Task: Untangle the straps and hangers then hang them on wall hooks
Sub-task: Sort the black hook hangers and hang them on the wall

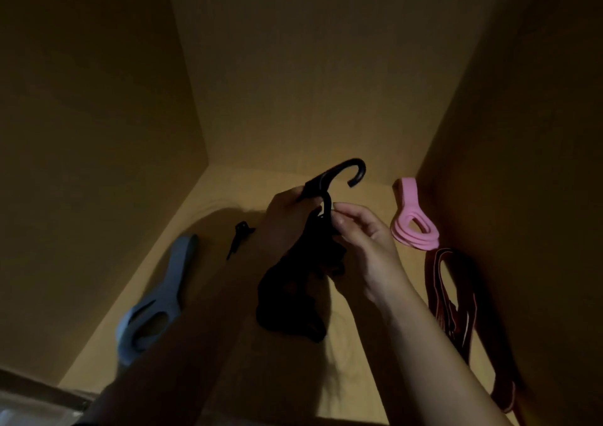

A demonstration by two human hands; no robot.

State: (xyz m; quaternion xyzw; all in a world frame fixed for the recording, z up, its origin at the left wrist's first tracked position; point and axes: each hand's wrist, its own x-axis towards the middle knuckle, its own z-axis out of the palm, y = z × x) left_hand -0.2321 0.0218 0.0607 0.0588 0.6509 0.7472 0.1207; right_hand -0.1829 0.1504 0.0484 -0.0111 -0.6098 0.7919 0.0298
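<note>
The left hand (283, 217) grips the base of a large black hook (329, 173), its shank slanting up and right, its tip curling back downward. The right hand (368, 243) pinches a smaller hook (327, 203) just below it. Tangled black straps (287, 298) hang lengthwise beneath both hands.

The hook (350, 169) and the tangled strap bundle (293, 295) were plain black, as was the small clip (239, 238). The pink band (412, 226) and the grey-blue band (156, 308) were unpatterned. The dark red strap (453, 295) showed paler pinkish edging. The walls (293, 66) were mustard yellow.
</note>
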